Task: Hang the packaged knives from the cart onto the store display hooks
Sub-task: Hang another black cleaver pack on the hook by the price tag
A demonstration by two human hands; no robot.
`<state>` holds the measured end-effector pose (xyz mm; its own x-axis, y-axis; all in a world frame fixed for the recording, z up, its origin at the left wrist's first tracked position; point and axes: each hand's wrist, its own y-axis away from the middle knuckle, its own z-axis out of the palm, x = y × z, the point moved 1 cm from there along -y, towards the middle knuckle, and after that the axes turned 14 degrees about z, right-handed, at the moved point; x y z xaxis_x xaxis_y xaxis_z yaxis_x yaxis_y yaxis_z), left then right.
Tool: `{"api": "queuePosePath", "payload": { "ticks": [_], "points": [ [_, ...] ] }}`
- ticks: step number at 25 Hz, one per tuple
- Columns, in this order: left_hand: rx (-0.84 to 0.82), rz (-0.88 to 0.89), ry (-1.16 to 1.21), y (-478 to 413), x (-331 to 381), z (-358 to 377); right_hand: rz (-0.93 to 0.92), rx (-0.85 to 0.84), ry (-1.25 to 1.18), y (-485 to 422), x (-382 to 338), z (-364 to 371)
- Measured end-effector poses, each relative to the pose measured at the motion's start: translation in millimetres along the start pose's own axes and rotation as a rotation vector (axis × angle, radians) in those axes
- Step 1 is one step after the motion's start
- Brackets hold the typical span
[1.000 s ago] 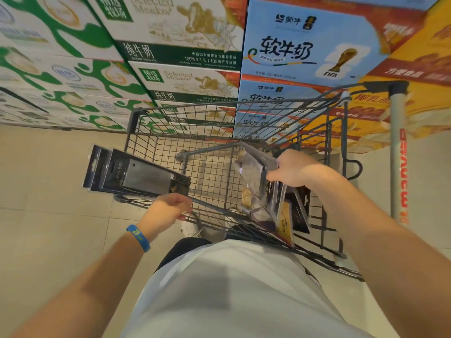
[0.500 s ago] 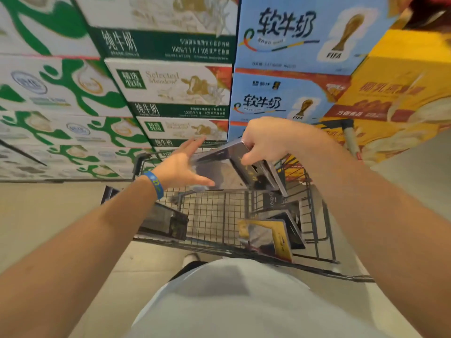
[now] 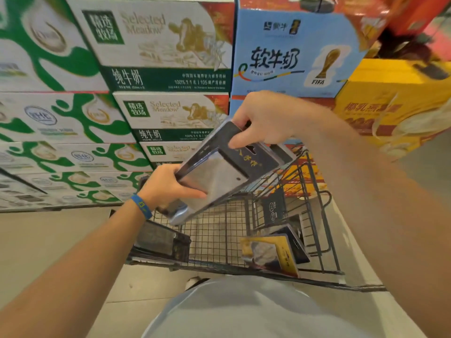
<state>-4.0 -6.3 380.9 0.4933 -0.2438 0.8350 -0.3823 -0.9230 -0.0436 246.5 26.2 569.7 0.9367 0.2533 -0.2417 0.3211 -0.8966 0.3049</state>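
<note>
**Knife pack held over the cart, both grips on it**

Far left, green-and-white milk cartons (image 3: pixel 48 118) stand stacked against the pale floor (image 3: pixel 48 240). Your left grip (image 3: pixel 168 189), with a blue wristband (image 3: pixel 141 206) at the wrist, is clenched round the lower left edge of the packaged knife (image 3: pixel 219 176), thumb laid across its clear front. Below that arm, a dark pack (image 3: pixel 161 240) lies flat in the near left corner of the wire cart (image 3: pixel 319 215).

The packaged knife is in the air above the cart basket, tilted, its broad blade showing through the plastic and its dark header card pointing up and to the right. Edges of further packaging show behind it; how many packs are in the stack cannot be told. Behind it rise the "Selected Meadow" cartons (image 3: pixel 166 45) and, to their right, the blue FIFA cartons (image 3: pixel 292 52).

Your right grip (image 3: pixel 263 120) grasps the header card at the top of the pack, thumb pressed on the front beside the hang slot. Under that arm, a yellow-edged pack (image 3: pixel 271 254) leans at the cart's near side, with a dark upright pack (image 3: pixel 273 208) just behind it. Far right, yellow cartons (image 3: pixel 390 106) are stacked by the cart.
</note>
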Motion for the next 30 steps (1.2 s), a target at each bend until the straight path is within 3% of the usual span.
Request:
{"api": "queuePosePath", "payload": {
  "ticks": [3, 8, 9, 10, 12, 14, 15, 18, 21, 26, 30],
  "points": [
    [0.055, -0.041, 0.125, 9.9, -3.1, 12.4, -0.003, 0.205, -0.095, -8.9, 3.8, 8.6],
    [0.273, -0.128, 0.349, 14.0, 11.2, 19.8, 0.135, 0.814, -0.494, -9.0, -1.4, 56.9],
    [0.329, -0.16, 0.427, 14.1, 15.8, 19.8, 0.2, 0.864, -0.581, -4.9, -4.5, 78.3],
    [0.384, -0.196, 0.506, 14.1, 20.3, 19.3, 0.285, 0.809, -0.657, -1.7, -7.9, 102.7],
    [0.462, -0.292, 0.633, 13.5, 29.9, 20.4, 0.439, 0.447, -0.797, 1.6, -17.1, 150.7],
    [0.446, -0.295, 0.812, 14.3, 37.9, 26.0, 0.439, 0.118, -1.03, 0.9, -25.2, 185.8],
    [0.423, -0.284, 0.918, 15.6, 40.9, 27.8, 0.419, 0.057, -1.143, -2.5, -24.2, 196.4],
    [0.335, -0.306, 1.066, 24.7, 36.8, 22.4, 0.353, 0.003, -1.35, -16.3, -8.0, 209.4],
    [0.315, -0.364, 1.058, 37.8, 32.5, 24.0, 0.328, -0.115, -1.579, -20.5, -1.0, 214.1],
    [0.486, -0.296, 0.807, 50.1, 32.3, 33.3, 0.271, -0.117, -1.569, -18.2, -2.3, 218.2],
    [0.59, -0.234, 0.517, 58.7, 22.0, 12.2, 0.306, 0.042, -1.518, -7.1, 18.7, 202.8]
  ]
}}
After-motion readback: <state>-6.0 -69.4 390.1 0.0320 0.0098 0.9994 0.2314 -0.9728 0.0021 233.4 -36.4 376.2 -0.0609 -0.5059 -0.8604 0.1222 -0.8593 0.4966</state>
